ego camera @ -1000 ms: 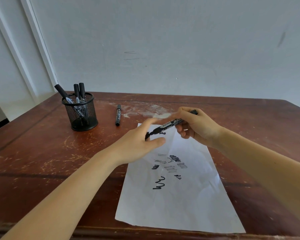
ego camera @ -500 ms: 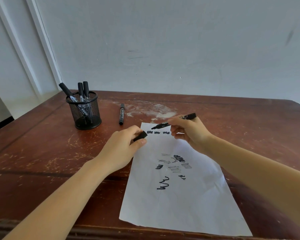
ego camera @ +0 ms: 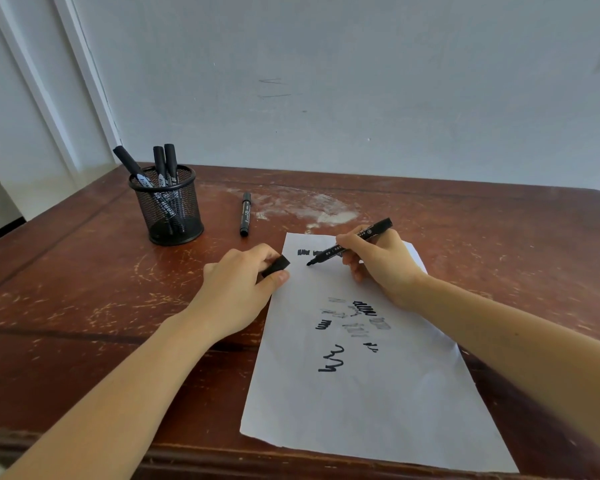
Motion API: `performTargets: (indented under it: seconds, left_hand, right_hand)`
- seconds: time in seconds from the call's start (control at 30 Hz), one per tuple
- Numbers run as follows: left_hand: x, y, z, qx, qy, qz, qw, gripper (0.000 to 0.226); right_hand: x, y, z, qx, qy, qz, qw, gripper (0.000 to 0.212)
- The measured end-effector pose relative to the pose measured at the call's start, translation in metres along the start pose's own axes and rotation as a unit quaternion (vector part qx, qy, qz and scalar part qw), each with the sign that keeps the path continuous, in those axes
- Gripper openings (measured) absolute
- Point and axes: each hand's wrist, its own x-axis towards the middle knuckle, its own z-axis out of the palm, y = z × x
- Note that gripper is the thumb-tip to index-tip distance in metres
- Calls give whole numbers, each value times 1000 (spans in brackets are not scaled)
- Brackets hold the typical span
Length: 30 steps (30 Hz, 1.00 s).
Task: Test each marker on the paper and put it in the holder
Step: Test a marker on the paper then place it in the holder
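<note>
An uncapped black marker (ego camera: 350, 244) is gripped in the right hand (ego camera: 381, 263), fingers closed around its barrel, with the tip pointed down and to the left at the upper part of the paper (ego camera: 371, 393). Whether the tip touches the sheet cannot be told; it is seen just below a row of short black scribbles near the paper's top edge. The marker's back end is raised above the hand, toward the right. The cap (ego camera: 276, 265) is pinched between the thumb and fingers of the left hand (ego camera: 238, 289), which is closed on it and is placed at the paper's left edge, partly over the desk (ego camera: 84, 306). The paper lies flat on the worn brown desk, its near corner close to the front edge, and more marks are seen in its middle: dark loops, faint grey strokes and a black zigzag lower down. A black mesh holder (ego camera: 168, 209) stands at the far left of the desk, well apart from the hands, and three capped markers (ego camera: 160, 164) are leaned in it, their ends above the rim. One more capped marker (ego camera: 245, 213) lies on the desk between the holder and the paper, touching neither.
</note>
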Motion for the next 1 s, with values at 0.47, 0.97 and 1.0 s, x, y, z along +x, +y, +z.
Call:
performTargets:
  seconds: [0.47,0.97,1.0]
  left_hand:
    - [-1,-4,4,-19,6,18,1000,20]
    - [-1,-3,4,-13,10,16,1000,18]
    - [-1,-3,4,-12,10,16,1000,17]
  right_hand:
    - [-9,-8,0,-4,21,10,1000,16]
    - [-5,-7,0,4,42,29,999,15]
    - [-6,-7,1,6,43,31,999,15]
